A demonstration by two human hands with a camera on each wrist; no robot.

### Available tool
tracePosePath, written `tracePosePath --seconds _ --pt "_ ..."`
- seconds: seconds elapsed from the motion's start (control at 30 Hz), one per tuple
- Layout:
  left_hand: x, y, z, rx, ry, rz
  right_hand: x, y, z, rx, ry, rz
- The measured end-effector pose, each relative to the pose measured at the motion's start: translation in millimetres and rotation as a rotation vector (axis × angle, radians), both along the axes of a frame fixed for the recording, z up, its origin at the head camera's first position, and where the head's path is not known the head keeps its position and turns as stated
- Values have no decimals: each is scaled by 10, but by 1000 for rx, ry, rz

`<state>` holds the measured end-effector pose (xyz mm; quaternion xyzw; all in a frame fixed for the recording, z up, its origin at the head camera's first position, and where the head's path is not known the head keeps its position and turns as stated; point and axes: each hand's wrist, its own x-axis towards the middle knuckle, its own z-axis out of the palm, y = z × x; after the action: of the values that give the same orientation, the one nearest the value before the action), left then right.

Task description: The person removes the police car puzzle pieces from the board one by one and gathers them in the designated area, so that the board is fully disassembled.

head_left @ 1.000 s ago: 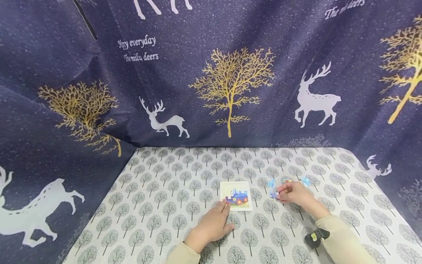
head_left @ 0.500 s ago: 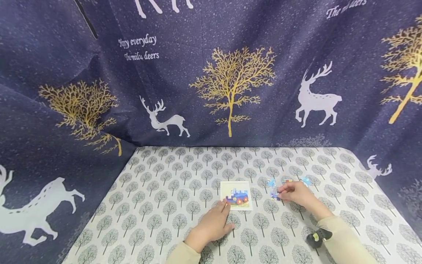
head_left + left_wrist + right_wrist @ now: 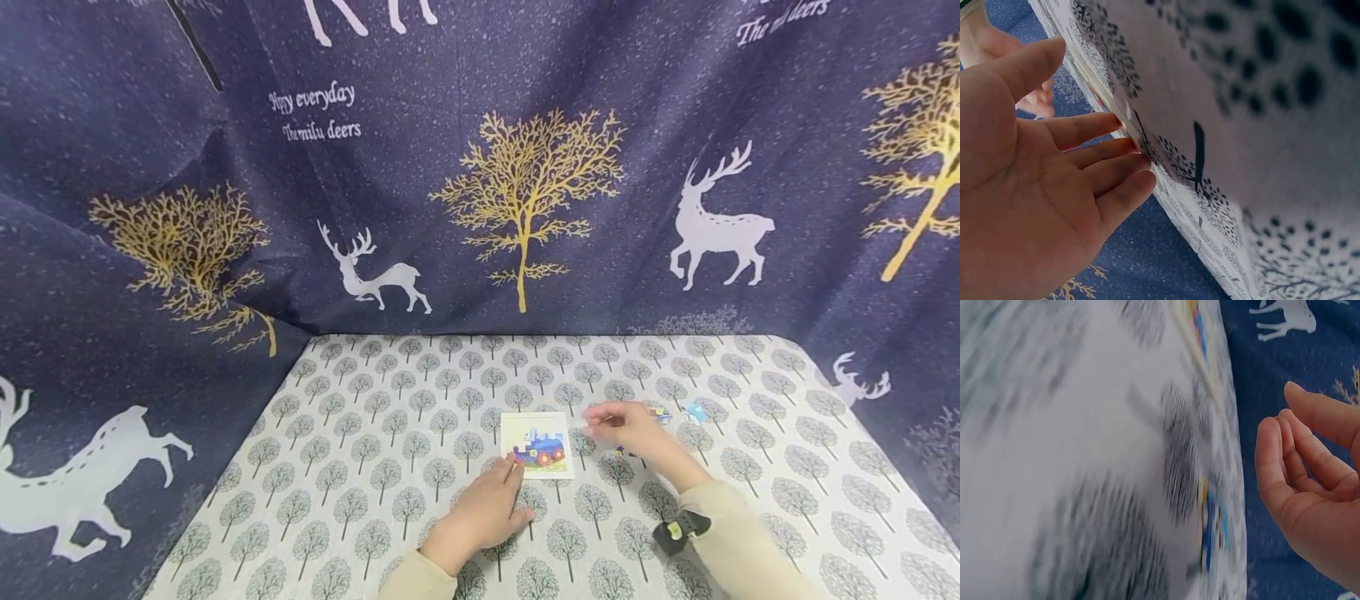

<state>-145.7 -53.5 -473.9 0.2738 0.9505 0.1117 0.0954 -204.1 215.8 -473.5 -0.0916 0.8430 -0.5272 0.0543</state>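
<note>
A small white-framed picture point(image 3: 537, 437) of a blue vehicle with red wheels lies flat on the table. The left hand point(image 3: 483, 508) rests at its lower left corner, fingers extended; in the left wrist view the fingertips point(image 3: 1141, 164) touch its edge. Between the picture and some small jigsaw puzzle pieces, the right hand point(image 3: 633, 429) hovers over the cloth. Its fingers bend loosely and the thumb stands apart from them in the right wrist view, with nothing showing between. One dark blue and yellow puzzle piece point(image 3: 624, 452) shows below that hand, partly hidden.
Behind the right hand lie a yellow and blue puzzle piece point(image 3: 660, 414) and a light blue one point(image 3: 696, 412). A tree-print cloth point(image 3: 375, 492) covers the table. Dark blue curtains with deer and trees hang at its back and sides.
The right hand has left the puzzle pieces and moved left toward the framed picture, its fingers now over the cloth between. The left hand and picture have stayed put.
</note>
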Motion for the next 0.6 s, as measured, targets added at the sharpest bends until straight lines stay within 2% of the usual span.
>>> tracePosePath --seconds 0.13,0.33,0.6 --pt "3 14 16 -14 9 4 -78 -220 -3 -28 -20 15" --pt "-11 25 -2 0 12 -2 -185 -482 -55 -14 7 98" --pt "-5 66 -31 23 33 -36 -258 -595 -184 54 -1 124"
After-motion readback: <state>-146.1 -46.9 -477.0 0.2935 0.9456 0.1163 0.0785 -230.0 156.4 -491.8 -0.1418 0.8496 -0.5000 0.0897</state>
